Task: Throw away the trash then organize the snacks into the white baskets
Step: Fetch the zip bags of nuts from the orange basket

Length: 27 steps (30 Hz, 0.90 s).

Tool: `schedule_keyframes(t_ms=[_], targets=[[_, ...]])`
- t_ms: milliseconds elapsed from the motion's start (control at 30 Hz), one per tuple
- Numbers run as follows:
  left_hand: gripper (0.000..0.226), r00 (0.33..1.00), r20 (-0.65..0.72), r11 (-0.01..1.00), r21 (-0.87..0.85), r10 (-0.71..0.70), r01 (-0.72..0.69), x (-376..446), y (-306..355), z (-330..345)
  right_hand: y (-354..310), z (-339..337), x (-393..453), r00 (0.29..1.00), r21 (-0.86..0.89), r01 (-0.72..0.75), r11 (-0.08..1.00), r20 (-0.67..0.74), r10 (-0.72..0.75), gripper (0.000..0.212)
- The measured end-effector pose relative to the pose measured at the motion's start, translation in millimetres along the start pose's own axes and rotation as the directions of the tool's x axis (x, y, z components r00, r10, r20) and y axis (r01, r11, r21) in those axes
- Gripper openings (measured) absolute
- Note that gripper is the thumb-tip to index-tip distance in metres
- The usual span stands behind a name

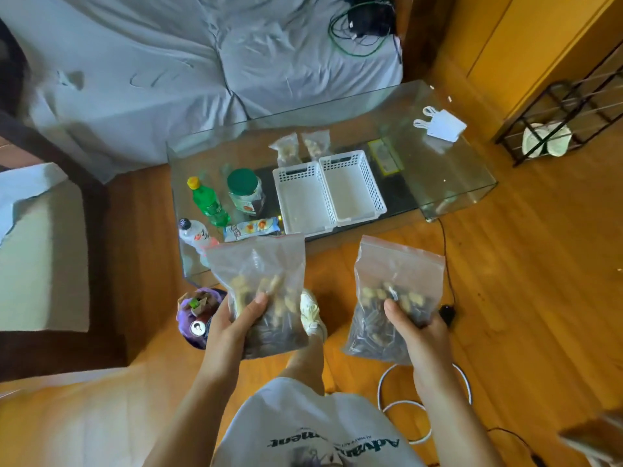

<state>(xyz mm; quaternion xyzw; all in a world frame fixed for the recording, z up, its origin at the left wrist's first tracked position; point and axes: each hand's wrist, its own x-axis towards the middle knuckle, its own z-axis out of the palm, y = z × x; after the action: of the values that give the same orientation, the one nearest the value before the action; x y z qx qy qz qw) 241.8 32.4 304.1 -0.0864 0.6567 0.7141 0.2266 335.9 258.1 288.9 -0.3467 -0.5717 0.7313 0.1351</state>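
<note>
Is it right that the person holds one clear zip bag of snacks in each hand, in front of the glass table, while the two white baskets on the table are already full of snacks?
Not quite. In the head view the left hand and the right hand each hold a zip bag, left and right, but both white baskets on the glass table are empty.

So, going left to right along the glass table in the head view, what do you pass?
Green soda bottle → green-lidded jar → left white basket → right white basket → yellow packet → white adapter.
</note>
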Motion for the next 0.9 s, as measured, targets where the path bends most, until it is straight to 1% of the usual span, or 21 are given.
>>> schedule_keyframes(t_ms=[133,233,300,400,533,633,733,900], targets=[[0.033,0.999,-0.035,1.000,-0.004,0.001,-0.001,64,17,19,-19,9,67,1.000,-0.032,-0.010,0.999,0.000,0.010,0.027],[0.026,1.000,-0.001,1.000,0.002,-0.024,0.024,112,40,42,-43,18,118,1.000,-0.046,0.007,0.999,-0.002,-0.007,0.027],[0.020,0.997,0.065,1.000,0.002,-0.029,0.029,144,60,62,-60,24,151,1.000,-0.067,-0.001,0.998,-0.030,-0.001,0.026],[0.019,0.989,0.148,0.998,0.059,-0.024,0.016,189,86,92,-78,31,195,0.998,-0.060,0.005,0.998,-0.056,-0.008,0.040],[0.022,0.983,0.172,0.995,0.095,-0.057,0.040,240,103,132,-92,32,246,0.995,-0.046,-0.013,0.999,-0.100,0.008,0.052],[0.017,0.982,0.165,0.992,0.094,-0.094,0.080,278,103,160,-94,25,292,0.990,-0.065,-0.053,0.996,-0.130,0.044,0.043],[0.026,0.984,0.118,0.988,0.097,-0.132,0.121,314,100,185,-98,18,343,0.990,-0.098,-0.084,0.992,-0.121,0.072,0.023],[0.038,0.979,0.008,0.977,0.071,-0.204,0.203,386,102,223,-111,15,437,0.991,-0.141,-0.116,0.983,-0.082,0.105,0.022]])
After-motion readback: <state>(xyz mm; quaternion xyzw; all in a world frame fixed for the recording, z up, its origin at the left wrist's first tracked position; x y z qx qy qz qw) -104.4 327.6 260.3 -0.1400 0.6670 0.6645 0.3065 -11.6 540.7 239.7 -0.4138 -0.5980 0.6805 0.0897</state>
